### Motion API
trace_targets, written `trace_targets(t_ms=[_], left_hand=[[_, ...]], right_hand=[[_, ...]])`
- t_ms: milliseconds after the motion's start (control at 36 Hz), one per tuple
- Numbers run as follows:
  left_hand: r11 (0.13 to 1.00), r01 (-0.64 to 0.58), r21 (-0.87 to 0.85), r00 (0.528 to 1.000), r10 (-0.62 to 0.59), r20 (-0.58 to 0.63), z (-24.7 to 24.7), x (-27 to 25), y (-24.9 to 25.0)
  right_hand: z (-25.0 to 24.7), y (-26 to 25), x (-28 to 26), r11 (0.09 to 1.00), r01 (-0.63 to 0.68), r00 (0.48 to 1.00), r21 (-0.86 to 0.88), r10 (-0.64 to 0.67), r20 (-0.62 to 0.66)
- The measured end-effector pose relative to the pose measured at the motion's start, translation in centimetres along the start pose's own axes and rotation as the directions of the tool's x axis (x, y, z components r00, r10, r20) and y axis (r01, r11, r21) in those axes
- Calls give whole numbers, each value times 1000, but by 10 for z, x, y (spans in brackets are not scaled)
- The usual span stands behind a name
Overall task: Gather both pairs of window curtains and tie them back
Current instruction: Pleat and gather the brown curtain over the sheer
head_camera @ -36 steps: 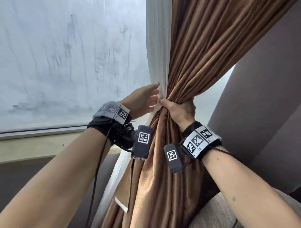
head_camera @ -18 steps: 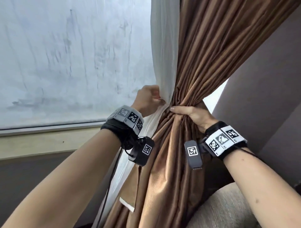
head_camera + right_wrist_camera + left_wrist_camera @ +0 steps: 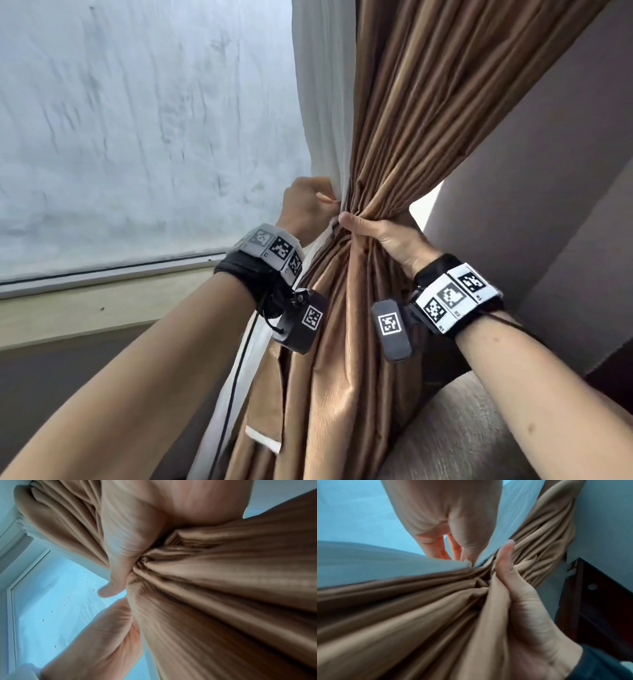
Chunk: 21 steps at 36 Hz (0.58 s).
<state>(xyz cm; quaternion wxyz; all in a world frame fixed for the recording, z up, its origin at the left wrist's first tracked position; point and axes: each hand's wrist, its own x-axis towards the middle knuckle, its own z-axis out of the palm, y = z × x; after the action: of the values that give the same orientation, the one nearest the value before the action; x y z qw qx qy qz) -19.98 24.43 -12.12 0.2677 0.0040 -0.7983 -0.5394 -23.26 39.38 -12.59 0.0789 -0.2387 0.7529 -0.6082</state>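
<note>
A brown curtain (image 3: 394, 137) is bunched into a tight waist, and my right hand (image 3: 356, 224) grips it there, thumb lying along the folds. Just left of it hangs a white sheer curtain (image 3: 322, 102). My left hand (image 3: 327, 202) has its fingers curled on the sheer's edge beside the bunch. In the left wrist view the left hand (image 3: 447, 550) has its fingers tucked behind the white curtain (image 3: 368, 563), while the right hand (image 3: 510, 582) clasps the brown curtain (image 3: 402, 615). In the blurred right wrist view, the right hand (image 3: 120, 561) squeezes the brown curtain (image 3: 223, 588), with the left hand (image 3: 102, 635) below.
A streaked window pane (image 3: 137, 137) fills the left, with a pale sill (image 3: 102, 301) under it. A grey wall (image 3: 548, 171) rises at the right. A grey upholstered seat (image 3: 462, 438) sits below my right arm. Dark wooden trim (image 3: 590, 601) shows behind the curtain.
My left hand went from straight fingers to a curled hold on the white curtain's edge. The right hand kept its grip on the brown bunch, and both hands stayed close together.
</note>
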Motion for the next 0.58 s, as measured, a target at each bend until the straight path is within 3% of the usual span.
trace_targets(t_ms=[56,111,167,222,278,361,444,583], left_hand=[[999,10,-32,1000,-9,29,-2,-3,-4],[998,15,-53,998,-12,60,-5,-8,-7],[997,24,-71,994,-17,109,-6,-12,-9],[993,37,-111,992,-24,120,-9,-15,-9],[985,50,-165,986,-23,163,-15,-17,-9],[972,85,-221,962,-22,273,-24,-18,-12],[990,85,-111,944,-45,328,-23,-16,-18],[1000,8,22,955,-14,298,-25,-16,-22]], right_hand=[[7,4,10,998,24,999,-54,-25,-24],[12,14,22,997,12,989,-72,-22,-143],[18,19,30,993,-27,922,-116,-20,-386],[23,18,30,975,-81,858,-206,-37,-512],[25,15,30,972,-101,840,-214,-32,-542],[23,12,31,972,-91,855,-215,-35,-517],[19,16,33,974,-88,855,-208,-34,-518],[12,25,37,974,-81,842,-210,-46,-537]])
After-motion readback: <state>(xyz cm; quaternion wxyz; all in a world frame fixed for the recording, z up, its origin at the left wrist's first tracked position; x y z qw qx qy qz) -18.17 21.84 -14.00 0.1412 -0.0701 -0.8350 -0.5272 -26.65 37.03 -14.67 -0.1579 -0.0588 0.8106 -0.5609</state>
